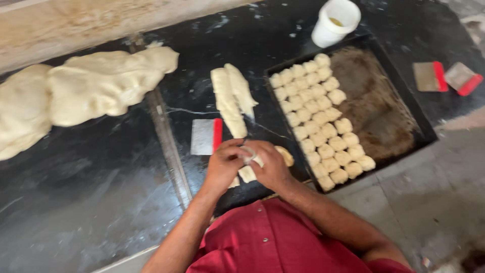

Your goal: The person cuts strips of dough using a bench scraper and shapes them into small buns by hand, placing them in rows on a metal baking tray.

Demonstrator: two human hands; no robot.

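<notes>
My left hand (225, 164) and my right hand (273, 164) meet over the dark counter and together pinch a small piece of pale dough (251, 156). More cut dough pieces (247, 174) lie just under the hands. Two long dough strips (231, 98) stretch away from the hands. A metal scraper with a red handle (206, 136) lies just left of them. To the right sits a black baking tray (389, 111) with several rows of shaped dough balls (321, 119) filling its left half.
A big mass of dough (76, 93) covers the counter's far left. A white cup (335, 21) stands beyond the tray. Two more red-handled scrapers (447, 77) lie at the far right. A metal seam (164, 136) runs across the counter.
</notes>
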